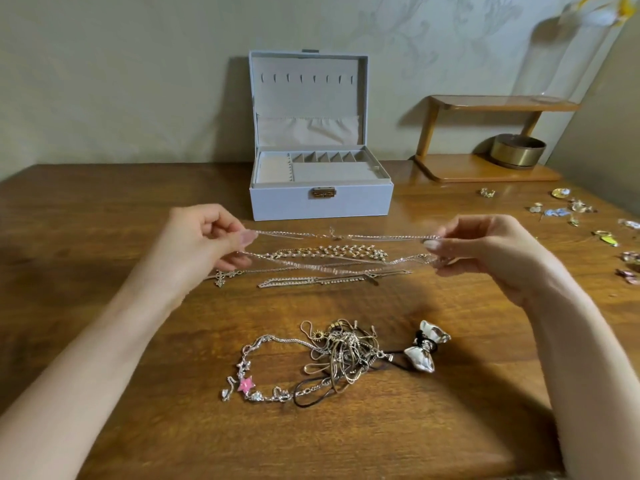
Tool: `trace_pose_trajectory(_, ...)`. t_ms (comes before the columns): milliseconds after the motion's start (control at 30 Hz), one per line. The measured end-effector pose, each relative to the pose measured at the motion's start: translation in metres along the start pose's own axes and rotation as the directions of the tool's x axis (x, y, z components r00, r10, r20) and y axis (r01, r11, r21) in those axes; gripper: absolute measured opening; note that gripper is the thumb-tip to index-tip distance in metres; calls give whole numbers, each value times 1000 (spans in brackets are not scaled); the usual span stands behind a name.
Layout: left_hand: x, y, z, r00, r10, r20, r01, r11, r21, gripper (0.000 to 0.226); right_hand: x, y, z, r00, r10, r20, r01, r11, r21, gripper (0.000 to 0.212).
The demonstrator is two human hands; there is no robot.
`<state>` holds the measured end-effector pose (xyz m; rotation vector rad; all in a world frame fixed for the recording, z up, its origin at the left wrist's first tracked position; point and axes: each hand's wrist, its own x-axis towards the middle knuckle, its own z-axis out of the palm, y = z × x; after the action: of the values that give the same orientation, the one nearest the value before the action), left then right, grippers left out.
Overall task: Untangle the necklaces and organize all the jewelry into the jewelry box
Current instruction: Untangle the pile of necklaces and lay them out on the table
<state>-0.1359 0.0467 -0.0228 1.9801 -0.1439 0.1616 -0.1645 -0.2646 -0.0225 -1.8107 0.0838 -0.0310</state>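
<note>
A thin silver necklace (341, 236) is stretched level above the wooden table between my two hands. My left hand (204, 242) pinches its left end, and my right hand (485, 251) pinches its right end. Under the chain lie a wide pearl-and-gold necklace (332, 252), a cross-pendant chain (221, 277) and a rhinestone chain (311, 281), laid out side by side. Nearer to me sits a tangled pile of chains (343, 351) with a pink star charm (246, 384) and a silver bow pendant (424, 346). The pale blue jewelry box (353, 200) stands open behind, its compartments showing nothing inside.
Several small earrings and pins (568, 207) are scattered at the table's right edge. A wooden two-tier shelf (485, 169) holding a brass bowl (517, 152) stands at the back right. The wall runs close behind the box.
</note>
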Motion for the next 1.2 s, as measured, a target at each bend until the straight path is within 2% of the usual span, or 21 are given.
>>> trace_pose_trajectory(67, 1, -4, -2, 999, -16, 33, 11, 989, 145, 10, 0, 2, 0, 1000, 10, -7, -11, 995, -100, 21)
trace_pose_trajectory(133, 3, -7, -4, 994, -66, 88, 42, 968, 247, 9, 0, 3, 1, 1000, 16, 0, -16, 986, -164, 11)
trace_pose_trajectory(333, 4, -9, -8, 954, -165, 250, 56, 918, 392, 7, 7, 11, 4, 1000, -2, -12, -2, 925, -381, 16)
trace_pose_trajectory(533, 4, -18, -3, 949, -193, 248, 1, 791, 612, 14, 14, 22, 8, 999, -20, -27, 2, 837, -548, 15)
trace_pose_trajectory(733, 3, -15, 1, 931, -247, 267, -47, 647, 761, 20, 16, 26, 12, 1000, 2, 3, 0, 781, -625, 15)
trace_pose_trajectory(833, 1, -10, 2, 931, -230, 283, -70, 649, 758, 22, 14, 23, 12, 997, -62, 38, 72, 764, -641, 18)
trace_pose_trajectory(933, -5, -4, 4, 906, -128, 403, -144, 802, 580, 23, 8, 15, 18, 972, -154, 178, 231, 762, -605, 21)
trace_pose_trajectory(967, -8, -1, 7, 877, -85, 472, -176, 858, 482, 22, 5, 12, 23, 948, -169, 272, 299, 768, -566, 20)
trace_pose_trajectory(1033, -18, 2, 17, 792, -8, 610, -250, 908, 336, 21, -2, 10, 36, 868, -179, 464, 412, 781, -470, 18)
trace_pose_trajectory(1133, -32, -1, 38, 677, 41, 735, -375, 878, 297, 31, -4, 17, 53, 777, -209, 594, 529, 728, -436, 22)
trace_pose_trajectory(1200, -39, -4, 48, 637, 43, 770, -445, 836, 322, 37, -4, 20, 58, 749, -218, 626, 575, 684, -450, 22)
